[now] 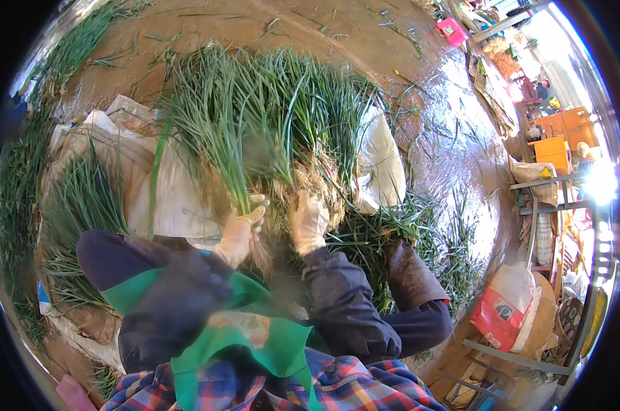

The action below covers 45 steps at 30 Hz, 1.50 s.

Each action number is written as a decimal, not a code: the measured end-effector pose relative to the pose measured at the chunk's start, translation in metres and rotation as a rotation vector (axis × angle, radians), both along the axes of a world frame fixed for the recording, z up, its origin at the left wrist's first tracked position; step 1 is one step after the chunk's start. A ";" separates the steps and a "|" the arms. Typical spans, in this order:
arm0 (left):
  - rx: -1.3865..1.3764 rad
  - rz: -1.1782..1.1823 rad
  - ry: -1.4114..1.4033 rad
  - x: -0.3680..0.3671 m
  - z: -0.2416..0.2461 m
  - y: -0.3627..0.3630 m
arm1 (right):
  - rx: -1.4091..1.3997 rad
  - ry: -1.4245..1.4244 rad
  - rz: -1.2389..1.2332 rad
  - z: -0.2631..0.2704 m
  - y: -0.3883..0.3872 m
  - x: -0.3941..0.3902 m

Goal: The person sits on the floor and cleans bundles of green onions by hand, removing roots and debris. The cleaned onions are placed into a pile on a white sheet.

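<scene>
My left hand, in a pale glove, grips a bunch of long green allium plants by the lower stems. Its leaves fan upward and its roots hang below the fist. My right hand, gloved too, is at the root end of other stems in the big pile of green plants before me; its fingertips are hidden, so its grip cannot be told. Pale, stringy roots show just above and beside it. The pile lies partly on a whitish woven sack.
Another bundle of green plants lies on sacks at the left. Loose leaves are strewn by my right boot. Wet brown ground lies beyond the pile. A red and white sack and metal rails stand at the right.
</scene>
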<state>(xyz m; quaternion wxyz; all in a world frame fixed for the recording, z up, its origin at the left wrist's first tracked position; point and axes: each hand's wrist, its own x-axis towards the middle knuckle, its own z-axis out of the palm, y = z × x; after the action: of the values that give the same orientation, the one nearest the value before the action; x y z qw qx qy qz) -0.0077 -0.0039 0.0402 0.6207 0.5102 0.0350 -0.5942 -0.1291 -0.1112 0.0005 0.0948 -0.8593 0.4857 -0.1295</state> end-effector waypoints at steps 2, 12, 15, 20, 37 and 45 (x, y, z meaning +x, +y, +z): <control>-0.036 -0.057 -0.176 0.001 -0.020 -0.017 | 0.044 -0.043 0.079 0.007 0.022 -0.009; -0.098 0.288 -0.191 -0.003 -0.034 0.004 | 0.322 -0.046 -0.194 -0.019 -0.013 -0.029; 0.081 0.328 -0.132 -0.012 -0.039 0.013 | 0.387 -0.235 -0.073 -0.009 0.011 -0.027; 0.051 0.124 -0.025 -0.020 -0.061 0.002 | 0.781 -0.364 0.071 0.002 0.056 -0.013; 0.099 -0.067 0.054 0.038 0.045 0.063 | 1.315 -0.832 -0.178 -0.034 0.020 0.041; -0.047 0.101 -0.078 0.093 0.059 0.022 | 0.057 -0.140 0.292 0.003 -0.027 0.063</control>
<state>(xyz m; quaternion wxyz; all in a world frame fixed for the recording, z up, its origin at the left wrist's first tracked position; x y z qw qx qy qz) 0.0852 0.0182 0.0997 0.6627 0.5160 0.0226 -0.5423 -0.0659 -0.1383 0.0038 0.1707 -0.9065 0.3513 -0.1602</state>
